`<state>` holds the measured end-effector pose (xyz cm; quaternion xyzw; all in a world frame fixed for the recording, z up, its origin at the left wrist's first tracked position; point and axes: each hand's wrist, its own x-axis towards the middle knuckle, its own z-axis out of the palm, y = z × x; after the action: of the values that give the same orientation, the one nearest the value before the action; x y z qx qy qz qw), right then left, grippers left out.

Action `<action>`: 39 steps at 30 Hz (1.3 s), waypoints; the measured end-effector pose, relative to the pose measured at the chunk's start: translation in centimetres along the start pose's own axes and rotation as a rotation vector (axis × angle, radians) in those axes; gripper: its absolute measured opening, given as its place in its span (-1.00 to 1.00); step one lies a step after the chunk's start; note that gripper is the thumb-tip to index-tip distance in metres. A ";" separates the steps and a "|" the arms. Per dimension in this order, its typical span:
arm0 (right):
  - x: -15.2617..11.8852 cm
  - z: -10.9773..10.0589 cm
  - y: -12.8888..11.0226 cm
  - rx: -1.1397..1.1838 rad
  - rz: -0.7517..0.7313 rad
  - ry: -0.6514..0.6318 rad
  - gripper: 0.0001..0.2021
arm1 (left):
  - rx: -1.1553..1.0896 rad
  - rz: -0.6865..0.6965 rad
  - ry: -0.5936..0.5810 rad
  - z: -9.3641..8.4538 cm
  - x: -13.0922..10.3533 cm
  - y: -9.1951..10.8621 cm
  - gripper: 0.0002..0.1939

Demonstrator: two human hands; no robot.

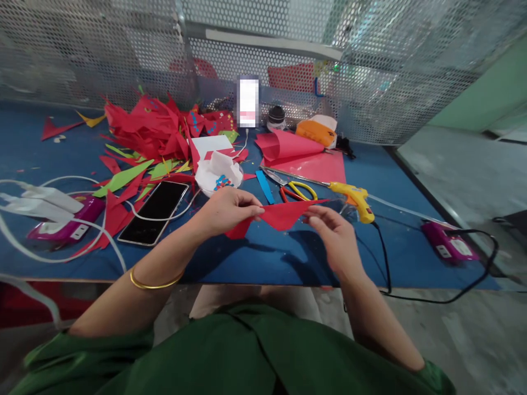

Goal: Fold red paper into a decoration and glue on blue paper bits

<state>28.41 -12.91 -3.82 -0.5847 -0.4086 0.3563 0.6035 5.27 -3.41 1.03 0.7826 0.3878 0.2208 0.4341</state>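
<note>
A piece of red paper or felt (284, 216) is stretched between my two hands above the front of the blue table. My left hand (230, 211) pinches its left part, and a red flap hangs below those fingers. At the other end, my right hand (335, 233) grips the edge between thumb and fingers. Just beyond them lie scissors (302, 190) with red and yellow handles and a blue strip (264, 187). A yellow glue gun (353, 198) rests right of the scissors. Behind my left hand stands a white bowl (218, 173) with small blue and red bits in it.
Red and green scraps (148, 129) pile up at the back left. A black-screened phone (155, 213) and a purple power strip (68, 219) with white cables lie left. Rolled red sheets (304, 159) sit behind the scissors. Another purple power strip (448, 243) is right; perforated metal mesh (263, 33) rises behind.
</note>
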 end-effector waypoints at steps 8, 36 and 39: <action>-0.8 2.1 -1.4 -0.101 -0.441 0.007 -0.94 | 0.096 0.387 0.227 1.4 0.2 0.0 -0.84; -6.4 1.7 2.2 -1.010 -0.803 -0.328 -0.90 | 0.727 0.682 0.149 5.5 -6.1 -4.1 -0.83; -6.4 1.4 2.5 -0.948 -0.687 -0.353 -0.90 | 0.704 0.646 0.125 5.5 -6.2 -4.1 -0.82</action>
<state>24.65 -17.98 -6.85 -0.5565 -0.7818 0.0120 0.2811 3.57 -9.83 -5.43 0.9476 0.2015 0.2462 0.0280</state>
